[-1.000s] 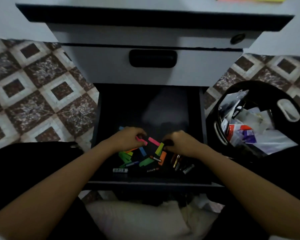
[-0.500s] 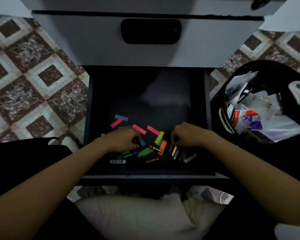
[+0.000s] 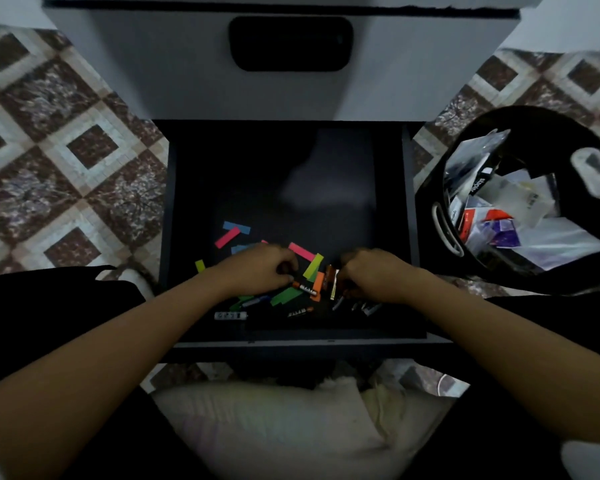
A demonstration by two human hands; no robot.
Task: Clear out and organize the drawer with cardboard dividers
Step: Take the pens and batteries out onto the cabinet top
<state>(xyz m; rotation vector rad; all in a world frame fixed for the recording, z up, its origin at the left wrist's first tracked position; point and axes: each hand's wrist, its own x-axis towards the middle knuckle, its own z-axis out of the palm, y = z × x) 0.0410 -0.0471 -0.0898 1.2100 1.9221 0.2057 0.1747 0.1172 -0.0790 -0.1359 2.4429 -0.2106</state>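
**A:** Tiled floor (image 3: 66, 150) all round, light is dim. At centre the drawer (image 3: 291, 174) is pulled out. Its back half is bare. Loose batteries (image 3: 305, 289) and coloured paper strips (image 3: 227, 236) are bunched at front centre.

**B:** Hands?

**A:** The left hand (image 3: 257, 268) is curled over the strips and the right hand (image 3: 371, 275) over the batteries. Fingertips are hidden, so whether anything is pinched cannot be told.

**B:** Step?

**A:** Judged as clear-out, late stage. Only small items are left inside. No cardboard dividers are seen.

**B:** Next move?

**A:** Probably the batteries are gathered first. They are round and will roll, so a cupped grip is called for. The strips are flat on the base, so they are better swept to the front lip than picked singly.

**B:** Room?

**A:** Side walls are well apart from both hands, and the front lip is close under the wrists. Open space is available toward the back. The black bin (image 3: 534, 110) stands just beside the right wall, partly filled with packets, so a short lift to the right is enough. The closed upper drawer front (image 3: 187, 74) rises over the back edge. A cushion (image 3: 257, 427) lies below the front lip.
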